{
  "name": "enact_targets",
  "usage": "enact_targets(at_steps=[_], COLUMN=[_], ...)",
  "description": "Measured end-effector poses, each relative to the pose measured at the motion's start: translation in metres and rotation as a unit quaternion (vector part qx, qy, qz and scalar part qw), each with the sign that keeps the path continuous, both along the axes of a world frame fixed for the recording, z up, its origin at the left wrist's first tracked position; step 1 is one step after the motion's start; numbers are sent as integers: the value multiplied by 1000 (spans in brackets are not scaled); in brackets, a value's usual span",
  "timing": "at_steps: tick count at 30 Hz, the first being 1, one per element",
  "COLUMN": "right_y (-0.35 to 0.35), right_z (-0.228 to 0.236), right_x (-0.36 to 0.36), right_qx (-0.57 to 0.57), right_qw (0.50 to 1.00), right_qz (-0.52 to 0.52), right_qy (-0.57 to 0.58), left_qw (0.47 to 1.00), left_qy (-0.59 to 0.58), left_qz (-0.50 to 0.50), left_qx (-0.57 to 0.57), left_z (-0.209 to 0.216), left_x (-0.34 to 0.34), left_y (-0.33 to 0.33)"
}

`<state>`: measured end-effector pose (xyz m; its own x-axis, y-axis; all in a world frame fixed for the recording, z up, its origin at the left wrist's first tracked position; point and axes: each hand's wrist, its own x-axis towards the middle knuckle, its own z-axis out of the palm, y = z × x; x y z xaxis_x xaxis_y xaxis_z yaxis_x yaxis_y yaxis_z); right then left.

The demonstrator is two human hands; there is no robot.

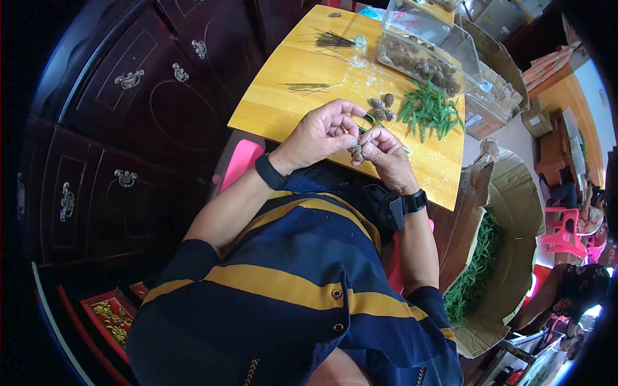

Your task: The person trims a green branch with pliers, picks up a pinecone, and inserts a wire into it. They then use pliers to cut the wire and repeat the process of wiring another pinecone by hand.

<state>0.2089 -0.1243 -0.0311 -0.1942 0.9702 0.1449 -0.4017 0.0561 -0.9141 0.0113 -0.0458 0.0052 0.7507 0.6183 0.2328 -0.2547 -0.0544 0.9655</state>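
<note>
Close together at the table's near edge, both my hands are closed around a small brown pine cone [356, 153]. My right hand [391, 162] grips it between thumb and fingers. From the other side, my left hand [322, 134] pinches at its top; whether a thin wire is between those fingertips cannot be made out. Behind the fingers lies a slim green and dark thing [371, 119], mostly hidden. Several loose pine cones [382, 109] lie just beyond my right hand, beside a pile of green artificial sprigs [431, 109].
Thin dark wires [306, 87] lie on the yellow table [270, 109], with a wire bundle [333, 40] farther back. A clear plastic bin [418, 55] holds many pine cones. At right stands a cardboard box [515, 212] of greenery; dark cabinets [122, 141] are at left.
</note>
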Motion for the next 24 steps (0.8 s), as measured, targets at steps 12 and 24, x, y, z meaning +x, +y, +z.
enact_targets(at_steps=[12,24], right_y=[-3,-2], right_z=[3,0], right_x=[-4,-6], right_qx=[-18,-37], right_qw=[998,997], right_qz=[51,55], right_qy=[31,38], left_qw=[989,991], left_qy=[34,24], left_qz=[-69,-75], left_qx=[-125,-105], left_z=[-6,-9], left_x=[-8,-10], left_y=[-1,-4])
